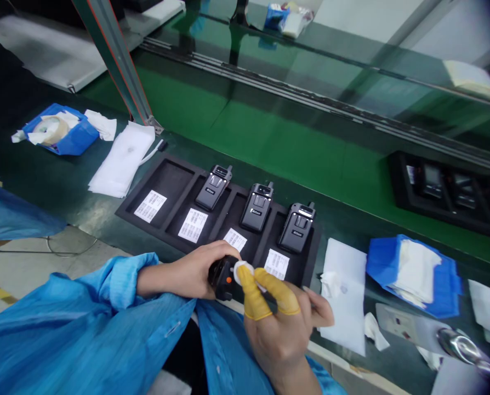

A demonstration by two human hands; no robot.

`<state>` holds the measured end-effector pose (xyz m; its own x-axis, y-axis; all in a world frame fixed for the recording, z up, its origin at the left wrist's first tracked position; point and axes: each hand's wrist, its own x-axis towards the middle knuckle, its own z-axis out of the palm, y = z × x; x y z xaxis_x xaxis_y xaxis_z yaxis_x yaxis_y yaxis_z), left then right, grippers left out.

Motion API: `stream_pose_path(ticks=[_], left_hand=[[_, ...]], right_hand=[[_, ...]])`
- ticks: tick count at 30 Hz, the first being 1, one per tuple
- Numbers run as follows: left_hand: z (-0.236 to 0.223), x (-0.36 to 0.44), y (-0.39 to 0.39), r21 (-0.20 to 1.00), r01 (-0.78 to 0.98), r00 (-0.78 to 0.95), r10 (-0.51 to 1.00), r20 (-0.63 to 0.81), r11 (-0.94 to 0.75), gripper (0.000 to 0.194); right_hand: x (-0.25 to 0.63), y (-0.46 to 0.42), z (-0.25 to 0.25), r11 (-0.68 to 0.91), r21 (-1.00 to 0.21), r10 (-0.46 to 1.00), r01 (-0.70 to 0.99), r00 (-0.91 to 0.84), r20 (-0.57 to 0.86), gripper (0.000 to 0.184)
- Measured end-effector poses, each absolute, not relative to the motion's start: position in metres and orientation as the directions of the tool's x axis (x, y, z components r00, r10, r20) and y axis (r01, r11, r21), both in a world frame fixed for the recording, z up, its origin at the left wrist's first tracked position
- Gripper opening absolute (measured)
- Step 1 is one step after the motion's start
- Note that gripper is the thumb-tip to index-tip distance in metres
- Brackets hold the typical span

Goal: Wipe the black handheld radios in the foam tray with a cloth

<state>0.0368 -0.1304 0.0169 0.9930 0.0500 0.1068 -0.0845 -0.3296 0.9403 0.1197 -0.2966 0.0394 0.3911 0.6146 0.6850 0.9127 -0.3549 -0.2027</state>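
Note:
My left hand is closed around a black two-way radio with an orange button on its side, held over the bench's near edge. Yellow finger cots cover the thumb and a finger of my right hand. Those fingers pinch a small white wipe against the radio. Just beyond, a black compartment tray holds three more radios: one radio, a middle radio and a right-hand radio. Its leftmost compartment contains only a label sheet.
Left on the bench are a blue bin with tape, white sheets and a brush. A second blue bin, a white sheet and a shiny metal dispenser lie right. Another loaded tray rests on the green belt.

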Motion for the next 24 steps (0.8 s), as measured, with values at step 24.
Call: stream_pose_path(ticks=[24], left_hand=[[0.050, 0.031, -0.069, 0.772, 0.236, 0.911, 0.412, 0.036, -0.590, 0.061]], right_hand=[[0.142, -0.304, -0.030, -0.336, -0.313, 0.544, 0.889, 0.454, 0.706, 0.015]])
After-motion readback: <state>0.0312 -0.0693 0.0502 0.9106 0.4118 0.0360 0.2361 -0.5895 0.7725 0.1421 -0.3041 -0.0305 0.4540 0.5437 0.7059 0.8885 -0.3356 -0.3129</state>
